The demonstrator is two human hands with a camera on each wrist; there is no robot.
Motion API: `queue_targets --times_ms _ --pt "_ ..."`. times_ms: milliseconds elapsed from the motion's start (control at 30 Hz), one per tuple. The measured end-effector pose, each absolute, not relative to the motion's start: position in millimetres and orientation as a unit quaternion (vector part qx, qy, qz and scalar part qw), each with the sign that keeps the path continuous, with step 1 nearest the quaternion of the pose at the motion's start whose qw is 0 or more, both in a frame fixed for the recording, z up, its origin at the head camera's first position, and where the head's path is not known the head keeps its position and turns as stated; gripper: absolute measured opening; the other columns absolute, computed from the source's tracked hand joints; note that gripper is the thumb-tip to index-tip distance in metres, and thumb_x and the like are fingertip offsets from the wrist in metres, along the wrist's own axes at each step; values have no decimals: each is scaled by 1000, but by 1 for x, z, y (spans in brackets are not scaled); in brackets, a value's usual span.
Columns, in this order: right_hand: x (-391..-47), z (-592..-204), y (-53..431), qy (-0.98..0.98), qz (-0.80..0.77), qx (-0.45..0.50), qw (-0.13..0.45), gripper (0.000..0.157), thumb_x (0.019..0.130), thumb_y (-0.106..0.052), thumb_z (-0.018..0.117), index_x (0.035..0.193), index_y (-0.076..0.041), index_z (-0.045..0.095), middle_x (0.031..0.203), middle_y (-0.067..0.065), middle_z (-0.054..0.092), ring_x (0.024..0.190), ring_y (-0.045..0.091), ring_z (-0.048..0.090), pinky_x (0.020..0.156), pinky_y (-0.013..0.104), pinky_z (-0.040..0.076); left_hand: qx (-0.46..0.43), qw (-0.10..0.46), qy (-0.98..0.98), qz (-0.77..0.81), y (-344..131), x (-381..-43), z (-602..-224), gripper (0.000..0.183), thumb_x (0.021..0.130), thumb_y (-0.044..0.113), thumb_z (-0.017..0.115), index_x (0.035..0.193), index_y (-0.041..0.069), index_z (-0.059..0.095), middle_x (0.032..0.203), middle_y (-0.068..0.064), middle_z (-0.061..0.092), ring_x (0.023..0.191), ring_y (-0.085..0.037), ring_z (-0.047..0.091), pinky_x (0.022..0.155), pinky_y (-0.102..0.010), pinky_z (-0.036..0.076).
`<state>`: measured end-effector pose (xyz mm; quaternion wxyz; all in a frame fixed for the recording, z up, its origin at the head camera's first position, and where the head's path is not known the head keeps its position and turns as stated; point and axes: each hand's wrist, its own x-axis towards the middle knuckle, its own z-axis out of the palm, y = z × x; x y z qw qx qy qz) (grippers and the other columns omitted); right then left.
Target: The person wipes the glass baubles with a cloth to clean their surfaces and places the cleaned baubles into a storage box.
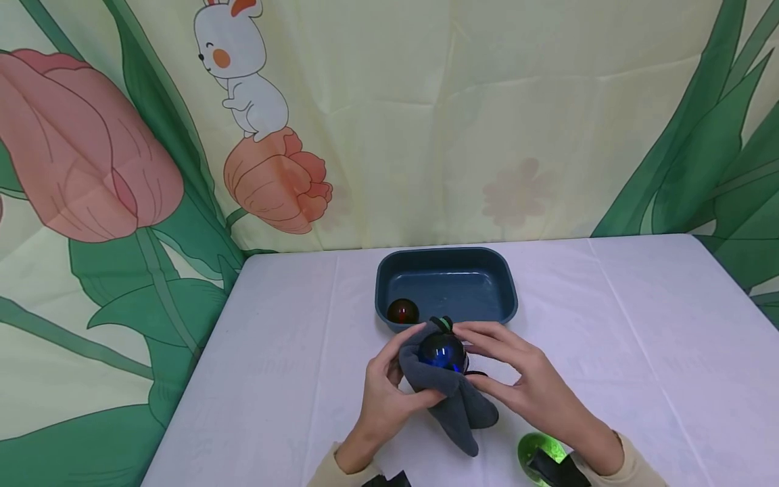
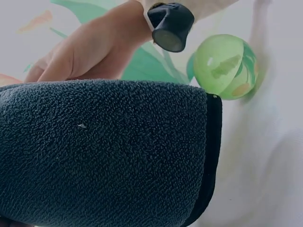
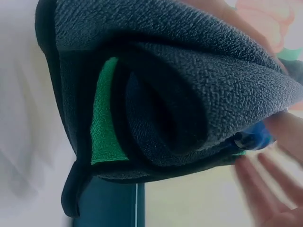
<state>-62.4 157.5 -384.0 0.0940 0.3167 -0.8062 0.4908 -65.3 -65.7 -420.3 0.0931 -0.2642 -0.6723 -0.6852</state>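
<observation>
A shiny dark-blue ball [image 1: 442,352] lies nestled in a grey terry cloth [image 1: 450,399], above the table's front middle. My left hand [image 1: 392,396] grips the cloth from the left, thumb in front and fingers behind. From the right, my right hand [image 1: 523,372] holds the ball between thumb and fingers, beside the cloth's edge. In the left wrist view, the folded cloth [image 2: 104,151] hides most of my left hand. Its black edging and green inner side [image 3: 104,118] show in the right wrist view, where the ball [image 3: 255,137] is partly covered.
Behind the hands stands a dark-blue rectangular basin [image 1: 450,260], with a dark reddish ball [image 1: 403,311] in its near left corner. A transparent green ball [image 1: 538,450] sits by my right wrist, partly hidden by the wrist camera. A printed curtain [image 1: 414,122] hangs behind the white-covered table [image 1: 274,352].
</observation>
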Motion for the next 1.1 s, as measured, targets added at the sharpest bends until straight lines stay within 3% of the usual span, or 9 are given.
queue_targets --times_ms 100,233,333,567,633,800,933,1100 --pt "-63 -386 159 -808 460 345 131 51 87 -21 75 136 -12 61 136 5 59 126 7 55 98 15 48 -264 90 -670 -688 -66 -65 -420 73 75 -7 81 141 3 51 132 -21 60 114 -21 66 98 -34 54" --pt "-62 -388 159 -800 453 365 146 48 94 -41 60 132 -11 65 135 6 61 126 8 55 100 15 46 -268 91 -672 -685 -65 -65 -420 73 75 -7 82 141 3 50 133 -21 60 114 -22 66 98 -35 53" --pt "-61 -388 158 -801 455 360 146 48 94 -39 61 132 -10 64 134 7 61 125 8 55 99 15 47 -270 94 -673 -682 -66 -64 -420 74 75 -6 82 141 3 50 132 -20 60 114 -21 66 98 -35 54" --pt "-61 -386 155 -782 531 317 83 54 84 2 75 134 -8 61 129 9 63 116 5 62 86 25 58 -278 102 -674 -676 -66 -65 -421 79 70 -10 84 141 2 50 132 -21 61 115 -22 65 99 -36 53" --pt "-61 -385 155 -776 546 307 70 53 83 5 74 134 -8 62 127 10 63 114 5 63 84 27 59 -279 103 -676 -674 -66 -65 -421 79 70 -10 84 140 2 50 132 -21 61 115 -22 65 99 -36 53" --pt "-61 -384 156 -786 532 308 72 55 83 3 75 135 -10 61 130 7 62 116 4 62 86 28 59 -282 111 -676 -672 -66 -65 -420 77 72 -7 84 140 1 50 131 -20 62 114 -22 66 98 -36 53" --pt "-62 -384 158 -806 487 323 96 63 80 -1 80 138 -13 59 136 3 59 124 4 56 94 21 54 -283 119 -674 -672 -65 -66 -420 74 73 -6 83 140 1 51 129 -21 63 112 -22 67 96 -36 55" --pt "-62 -386 160 -808 452 356 126 47 92 -34 68 133 -13 63 138 5 59 128 7 53 101 15 46 -274 115 -671 -679 -65 -66 -421 73 74 -7 81 140 1 51 129 -22 63 112 -21 67 95 -34 56"
